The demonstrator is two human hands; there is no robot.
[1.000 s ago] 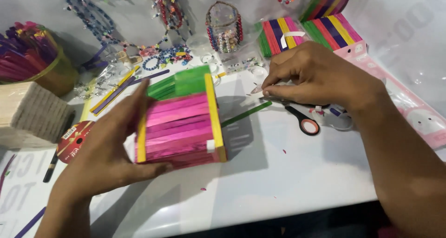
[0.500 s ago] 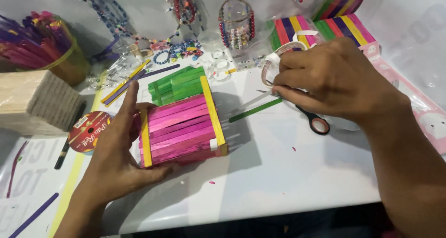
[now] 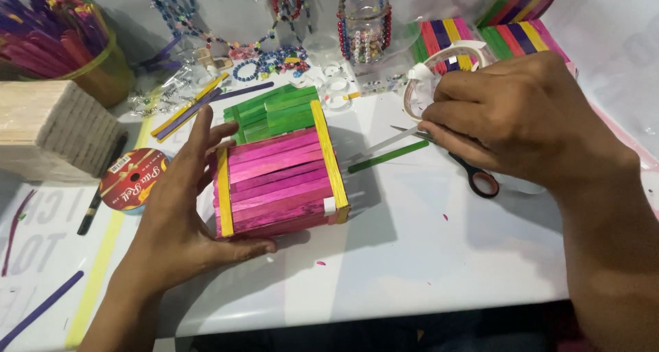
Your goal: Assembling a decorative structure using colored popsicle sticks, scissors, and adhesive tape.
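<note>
A box built of craft sticks [image 3: 278,180] stands at the table's middle, pink on top with yellow sticks along two edges and green sticks behind. My left hand [image 3: 182,214] grips its left side, thumb under the front edge. My right hand [image 3: 522,118] is raised at the right and holds a white tape roll [image 3: 439,67], fingers pinching near its rim. Scissors with black and red handles [image 3: 473,177] lie under that hand beside a loose green stick [image 3: 388,156].
A block of plain wooden sticks [image 3: 55,129] and a cup of coloured sticks [image 3: 62,39] stand at the left. A red ribbon spool [image 3: 130,180] lies near my left wrist. Beads, a beaded jar [image 3: 364,26] and striped stick panels [image 3: 480,39] crowd the back.
My right hand has lifted off the scissors area and now holds the white tape roll up. My left hand has kept its grip on the stick box.
</note>
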